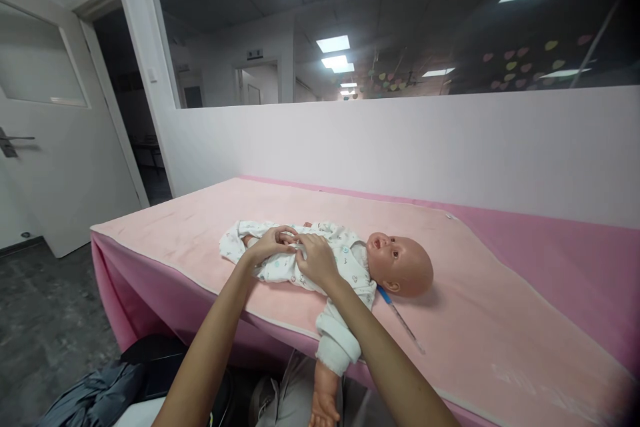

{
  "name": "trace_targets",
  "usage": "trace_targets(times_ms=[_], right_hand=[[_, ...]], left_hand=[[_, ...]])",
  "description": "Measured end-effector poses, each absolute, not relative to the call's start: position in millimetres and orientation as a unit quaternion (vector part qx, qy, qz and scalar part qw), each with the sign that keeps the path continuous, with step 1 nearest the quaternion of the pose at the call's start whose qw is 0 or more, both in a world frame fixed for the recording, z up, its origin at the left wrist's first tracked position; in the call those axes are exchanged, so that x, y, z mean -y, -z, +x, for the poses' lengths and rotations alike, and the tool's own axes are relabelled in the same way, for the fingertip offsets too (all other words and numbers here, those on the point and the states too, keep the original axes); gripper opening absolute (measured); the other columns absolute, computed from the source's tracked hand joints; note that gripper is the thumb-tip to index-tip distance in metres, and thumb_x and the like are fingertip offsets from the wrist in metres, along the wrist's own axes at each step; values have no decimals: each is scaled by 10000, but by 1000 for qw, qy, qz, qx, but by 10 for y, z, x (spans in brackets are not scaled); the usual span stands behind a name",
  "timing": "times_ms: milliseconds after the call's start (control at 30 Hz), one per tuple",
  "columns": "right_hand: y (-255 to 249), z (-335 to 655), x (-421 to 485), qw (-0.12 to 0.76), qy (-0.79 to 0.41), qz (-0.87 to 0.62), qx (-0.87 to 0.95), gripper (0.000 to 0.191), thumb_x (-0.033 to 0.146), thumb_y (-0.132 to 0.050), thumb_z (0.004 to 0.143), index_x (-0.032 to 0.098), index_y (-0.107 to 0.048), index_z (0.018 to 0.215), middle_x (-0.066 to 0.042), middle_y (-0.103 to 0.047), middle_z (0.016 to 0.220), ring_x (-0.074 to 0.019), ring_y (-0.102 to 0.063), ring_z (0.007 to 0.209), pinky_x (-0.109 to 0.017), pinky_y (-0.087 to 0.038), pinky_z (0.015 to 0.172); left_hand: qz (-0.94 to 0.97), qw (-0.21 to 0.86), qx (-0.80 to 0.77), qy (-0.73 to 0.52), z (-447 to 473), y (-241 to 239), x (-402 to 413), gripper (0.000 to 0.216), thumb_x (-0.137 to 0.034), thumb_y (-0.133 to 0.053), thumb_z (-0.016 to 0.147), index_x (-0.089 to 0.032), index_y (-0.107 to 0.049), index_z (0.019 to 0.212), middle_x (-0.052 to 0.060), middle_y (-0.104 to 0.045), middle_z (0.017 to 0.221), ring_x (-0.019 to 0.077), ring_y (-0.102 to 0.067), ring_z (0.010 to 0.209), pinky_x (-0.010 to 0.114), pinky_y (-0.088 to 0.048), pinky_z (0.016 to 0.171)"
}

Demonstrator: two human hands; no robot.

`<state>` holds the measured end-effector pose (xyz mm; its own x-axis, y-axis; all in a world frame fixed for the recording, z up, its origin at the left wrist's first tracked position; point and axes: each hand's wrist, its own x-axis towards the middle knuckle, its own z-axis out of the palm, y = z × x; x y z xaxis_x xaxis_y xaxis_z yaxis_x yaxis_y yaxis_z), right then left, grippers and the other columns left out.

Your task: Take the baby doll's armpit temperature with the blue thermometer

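A baby doll (400, 263) lies on its back on the table, head to the right. It wears a white romper (345, 267) with small printed figures. Over the doll's middle, my left hand (274, 245) has curled fingers pinching the romper's front. My right hand (317, 259) rests just beside it, fingers bent onto the same cloth, the two sets of fingertips close together. The exact bit of cloth between them is partly hidden. One doll arm (326, 393) hangs over the table's near edge beneath my right forearm, its white cuff rolled up thickly.
A slim thermometer-like stick with a blue end (400, 319) lies by the doll's neck. A peach mat (500, 320) covers the pink tablecloth (565, 253). Below the near edge, a grey cloth (95, 395) lies on a dark seat. A wall with a window stands behind.
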<state>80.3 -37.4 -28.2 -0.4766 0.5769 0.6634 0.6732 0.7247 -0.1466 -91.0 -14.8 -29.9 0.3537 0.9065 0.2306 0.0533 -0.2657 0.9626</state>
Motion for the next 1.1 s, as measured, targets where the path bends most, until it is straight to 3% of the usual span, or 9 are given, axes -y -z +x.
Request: trace_targets(times_ms=[133,467,700,1100], right_hand=[[294,803,373,365,64,-366,854,253,99,-424,753,190,-541,957,-48,-608,909,-185,-520,871,-305,-357,789],[320,805,349,373,38,-353,857,294,46,-414,748,203,-543,960,-28,-619,913,-176,-523,881,-301,-355,807],[319,806,341,369,23,-346,862,271,43,-414,756,204,-554,923,-15,-624,905,-162,-523,861,-288,-350,798],[341,797,357,350,43,-363,863,261,41,-404,774,191,-556,924,-27,-607,878,-161,-507,829,-271,-340,752]], left_hand=[[655,496,-355,-446,-903,282,166,487,-179,-739,524,-140,-568,979,12,-595,714,128,-564,687,210,-415,616],[645,493,-354,-464,-912,296,168,258,-131,-648,559,-134,-594,811,-17,-595,605,101,-531,592,204,-385,601],[659,492,-335,-459,-921,299,149,173,-135,-664,567,-129,-590,723,-2,-573,662,96,-515,637,201,-375,624],[669,498,-327,-444,-937,296,131,165,-139,-657,592,-125,-599,746,15,-580,724,110,-519,683,220,-381,655]])
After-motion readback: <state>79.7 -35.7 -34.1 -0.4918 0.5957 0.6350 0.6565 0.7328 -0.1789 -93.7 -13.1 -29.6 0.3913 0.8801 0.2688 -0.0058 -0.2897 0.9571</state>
